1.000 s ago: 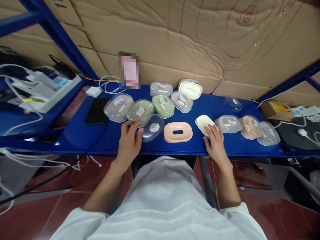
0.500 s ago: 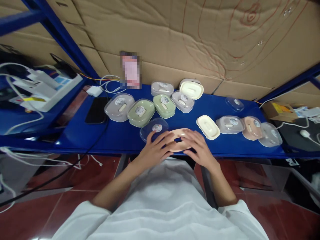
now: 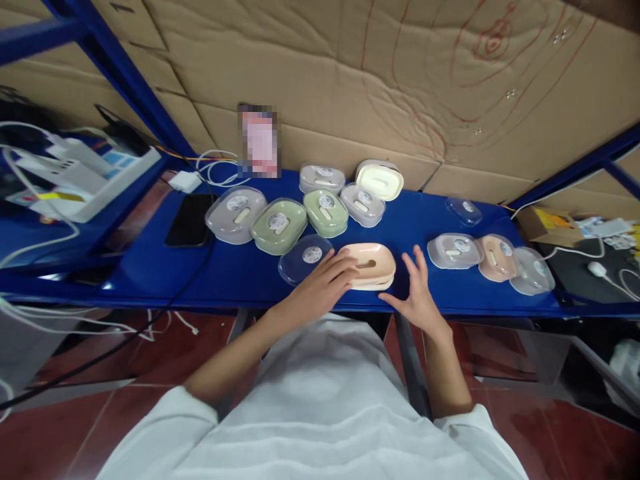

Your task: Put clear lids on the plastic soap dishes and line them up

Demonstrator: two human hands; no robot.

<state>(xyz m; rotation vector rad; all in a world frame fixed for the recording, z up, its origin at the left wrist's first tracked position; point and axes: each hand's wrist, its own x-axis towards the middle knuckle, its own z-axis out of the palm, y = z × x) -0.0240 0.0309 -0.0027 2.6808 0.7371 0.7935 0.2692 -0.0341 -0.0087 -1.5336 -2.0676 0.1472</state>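
Observation:
In the head view, a pink oval soap dish with a slot in its middle sits on a cream tray at the table's front edge. My left hand is on the left end of the dish, fingers closed over its rim and the thumb hidden. My right hand is just right of the dish, apart from it, with thumb and fingers spread and nothing in them. Beside my left hand lies a clear lid with a round sticker.
Behind stand green soap boxes, grey soap boxes and a cream-topped one. To the right are a pink lidded box, clear-lidded boxes and a loose clear lid. A black phone and cables lie left.
The cream tray has moved from the right to under the pink dish. My right hand has let go of the dish, moved right and spread; my left hand stays on its left end.

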